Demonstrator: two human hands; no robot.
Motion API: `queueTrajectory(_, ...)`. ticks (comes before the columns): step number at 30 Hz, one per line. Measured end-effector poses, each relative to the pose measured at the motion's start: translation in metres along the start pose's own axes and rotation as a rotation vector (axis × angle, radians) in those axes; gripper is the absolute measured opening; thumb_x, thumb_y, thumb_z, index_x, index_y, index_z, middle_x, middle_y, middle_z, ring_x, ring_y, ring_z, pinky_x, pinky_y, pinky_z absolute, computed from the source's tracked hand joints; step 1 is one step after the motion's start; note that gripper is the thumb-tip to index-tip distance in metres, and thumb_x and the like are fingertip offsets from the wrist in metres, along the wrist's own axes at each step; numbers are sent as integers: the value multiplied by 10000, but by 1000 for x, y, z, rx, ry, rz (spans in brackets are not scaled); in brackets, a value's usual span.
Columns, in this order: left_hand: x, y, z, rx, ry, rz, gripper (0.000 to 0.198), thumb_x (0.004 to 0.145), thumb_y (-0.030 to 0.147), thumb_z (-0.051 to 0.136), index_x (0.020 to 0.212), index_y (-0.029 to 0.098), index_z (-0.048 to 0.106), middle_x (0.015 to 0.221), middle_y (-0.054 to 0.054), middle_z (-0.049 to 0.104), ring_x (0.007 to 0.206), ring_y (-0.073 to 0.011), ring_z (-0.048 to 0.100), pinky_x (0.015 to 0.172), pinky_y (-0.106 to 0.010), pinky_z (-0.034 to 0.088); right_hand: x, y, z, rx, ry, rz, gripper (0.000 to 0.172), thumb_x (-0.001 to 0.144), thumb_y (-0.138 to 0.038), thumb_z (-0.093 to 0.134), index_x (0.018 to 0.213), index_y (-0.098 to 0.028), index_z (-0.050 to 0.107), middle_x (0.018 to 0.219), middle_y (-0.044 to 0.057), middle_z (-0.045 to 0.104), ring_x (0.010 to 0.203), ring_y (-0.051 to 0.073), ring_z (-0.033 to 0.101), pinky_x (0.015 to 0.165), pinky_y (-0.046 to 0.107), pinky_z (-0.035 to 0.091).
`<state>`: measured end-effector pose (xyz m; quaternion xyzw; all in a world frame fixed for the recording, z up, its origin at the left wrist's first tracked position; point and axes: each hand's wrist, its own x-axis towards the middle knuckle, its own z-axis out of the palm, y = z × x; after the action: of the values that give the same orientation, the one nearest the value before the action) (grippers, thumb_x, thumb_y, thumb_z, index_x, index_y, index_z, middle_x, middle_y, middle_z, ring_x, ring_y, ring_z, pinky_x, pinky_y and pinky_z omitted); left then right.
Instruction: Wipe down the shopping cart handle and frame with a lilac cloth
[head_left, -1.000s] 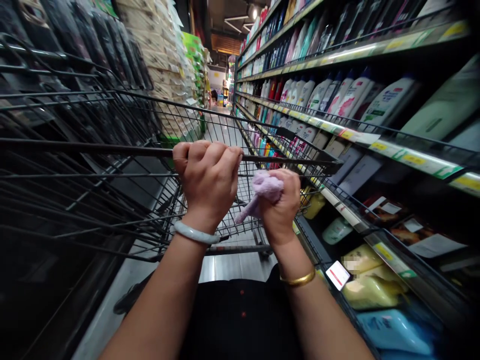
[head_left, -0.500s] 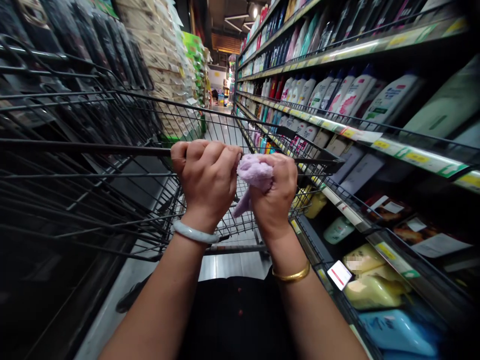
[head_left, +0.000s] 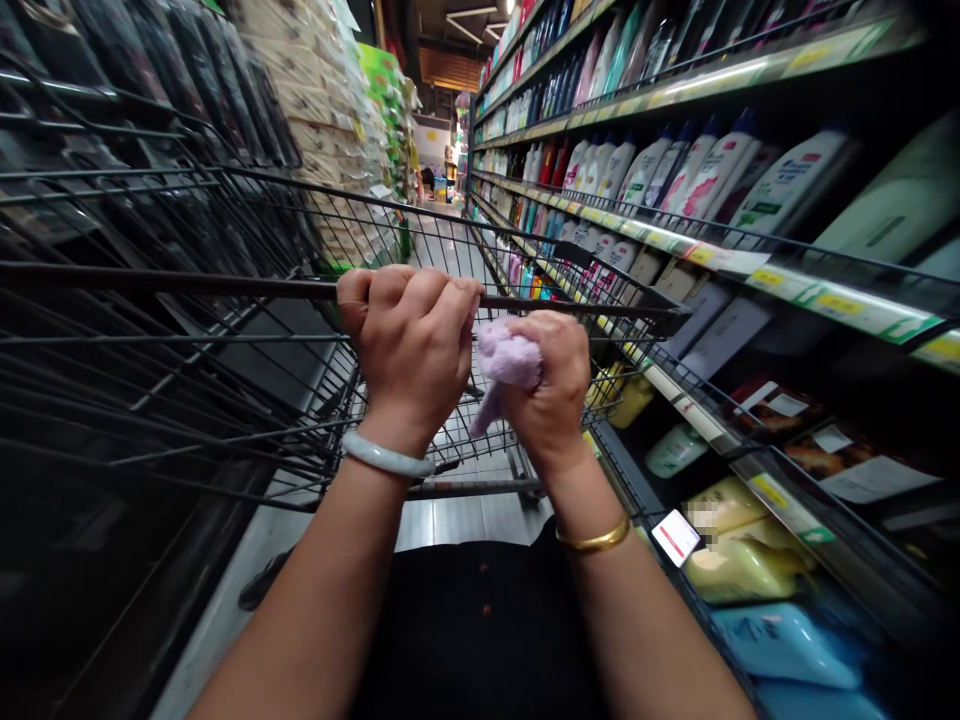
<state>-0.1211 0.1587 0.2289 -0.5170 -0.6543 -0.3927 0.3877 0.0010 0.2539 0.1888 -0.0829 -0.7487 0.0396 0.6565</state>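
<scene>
My left hand (head_left: 409,335) is wrapped round the dark handle bar (head_left: 187,283) of a black wire shopping cart (head_left: 247,330), a pale bangle on its wrist. Right beside it, my right hand (head_left: 551,385) is closed on a small lilac cloth (head_left: 506,358) bunched in the fist, held just below the bar; a gold bangle sits on that wrist. The cloth's tail hangs down between the two hands. The cart's basket shows nothing inside.
Shelves (head_left: 750,265) of shampoo and soap bottles run close along the right, with refill pouches (head_left: 739,565) low down. On the left hang dark packaged goods and stacked tissue packs (head_left: 322,110). The narrow aisle floor (head_left: 442,235) runs ahead between them.
My right hand with the cloth rose to the bar beside my left hand, then dropped slightly. The whole view shifted a little as the cart moved along the aisle.
</scene>
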Motion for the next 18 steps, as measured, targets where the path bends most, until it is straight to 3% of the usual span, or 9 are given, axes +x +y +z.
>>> queueTrajectory(3, 1, 1, -1, -26, -15, -24, 264, 1044, 384, 445, 1047, 327, 703, 1055, -38, 706, 1130, -276, 547, 1056, -540, 356, -2, 11, -6, -20, 104, 87, 170, 919, -325, 642, 1079, -283, 600, 1049, 52, 667, 1043, 257, 630, 957, 467, 528)
queueTrajectory(5, 1, 2, -2, -33, -32, -39, 276, 1045, 389, 435, 1044, 330, 705, 1061, -41, 708, 1140, -280, 541, 1065, -550, 348, -8, 11, -6, -45, 88, 101, 160, 918, -326, 638, 1066, -276, 600, 1053, 61, 672, 1032, 259, 635, 937, 470, 539)
queueTrajectory(12, 1, 2, -1, -5, 10, -26, 283, 1045, 398, 433, 981, 326, 699, 988, -46, 704, 1114, -292, 549, 1066, -602, 296, -29, -7, 3, 48, -215, -30, 231, 874, -188, 604, 1098, -244, 607, 1031, 67, 711, 1030, 246, 646, 938, 448, 544)
queueTrajectory(18, 0, 4, -1, -50, 14, -30, 250, 1038, 367, 442, 992, 327, 684, 1021, -46, 712, 1147, -303, 554, 1080, -601, 279, -28, 12, -7, 7, -8, 119, 208, 843, -187, 664, 1037, -254, 631, 1032, 56, 695, 995, 243, 642, 912, 445, 553)
